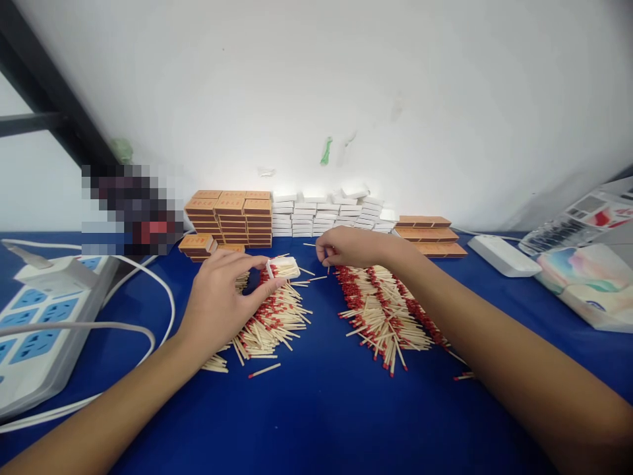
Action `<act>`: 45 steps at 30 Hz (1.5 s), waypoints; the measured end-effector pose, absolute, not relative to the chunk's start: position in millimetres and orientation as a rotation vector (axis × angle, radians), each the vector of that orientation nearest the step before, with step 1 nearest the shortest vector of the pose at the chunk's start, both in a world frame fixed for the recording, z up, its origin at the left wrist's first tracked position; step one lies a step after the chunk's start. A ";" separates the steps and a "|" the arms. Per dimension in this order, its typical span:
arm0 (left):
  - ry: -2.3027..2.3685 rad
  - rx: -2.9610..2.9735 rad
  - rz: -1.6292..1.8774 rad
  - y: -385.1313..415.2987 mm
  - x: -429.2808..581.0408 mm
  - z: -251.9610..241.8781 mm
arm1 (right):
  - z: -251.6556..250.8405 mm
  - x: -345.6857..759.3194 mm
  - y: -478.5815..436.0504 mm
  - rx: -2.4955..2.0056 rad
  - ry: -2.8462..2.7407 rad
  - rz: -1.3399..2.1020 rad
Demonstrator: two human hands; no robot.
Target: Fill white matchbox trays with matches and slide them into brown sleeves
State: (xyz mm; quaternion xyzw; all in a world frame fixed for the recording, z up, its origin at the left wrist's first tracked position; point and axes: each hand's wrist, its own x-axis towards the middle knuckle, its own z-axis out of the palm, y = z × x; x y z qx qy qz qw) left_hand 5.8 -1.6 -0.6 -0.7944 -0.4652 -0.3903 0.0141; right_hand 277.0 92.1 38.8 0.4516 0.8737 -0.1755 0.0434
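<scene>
Between the thumb and fingers of my left hand (220,300) is a small white matchbox tray (291,263) with some matches lying in it. The tray is held above a heap of red-tipped matches (270,326) at the left. My right hand (346,247) is closed in a pinch just beyond a second match heap (390,323). A matchstick (309,245) pokes out to the left of its fingertips, and the end of another shows below them. The fingers partly hide what they grip. One loose match (264,370) lies in front of the left heap.
Brown matchboxes (232,221) are stacked at the back left, white trays (316,214) along the wall, and more brown boxes (428,234) at the back right. A power strip (44,316) with cables is at left. A white device (504,256) and tissue pack (588,284) lie right.
</scene>
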 end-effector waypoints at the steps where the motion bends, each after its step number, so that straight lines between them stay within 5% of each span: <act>1: -1.447 -2.475 -1.215 -1.8 5.7 -0.8 | 38.6 276.8 92.6 1.382 2.672 -0.535; 45: -1.439 -2.483 -1.221 -1.8 5.2 0.6 | 30.8 244.3 74.5 1.293 2.768 -0.476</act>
